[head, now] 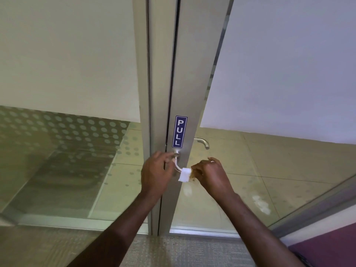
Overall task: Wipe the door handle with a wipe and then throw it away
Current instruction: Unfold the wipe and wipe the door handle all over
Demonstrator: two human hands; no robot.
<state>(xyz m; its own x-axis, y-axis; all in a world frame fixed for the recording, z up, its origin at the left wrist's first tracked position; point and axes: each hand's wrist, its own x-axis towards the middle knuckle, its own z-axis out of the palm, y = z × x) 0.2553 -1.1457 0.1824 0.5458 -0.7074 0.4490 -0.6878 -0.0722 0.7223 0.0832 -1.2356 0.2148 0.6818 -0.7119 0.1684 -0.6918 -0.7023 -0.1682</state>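
Note:
A silver lever door handle [177, 164] sticks out of the aluminium door frame below a blue PULL sticker [179, 131]. My left hand [156, 174] rests against the handle near its base, fingers curled around it. My right hand [211, 174] pinches a small white wipe [185, 174] and presses it on the free end of the handle. The far part of the lever is hidden under the wipe.
A second handle [202, 142] shows through the glass on the door's other side. Frosted glass panels stand to the left [67, 60] and right [289, 60]. Grey carpet [173, 251] lies below, and a purple surface [327, 245] sits at the lower right.

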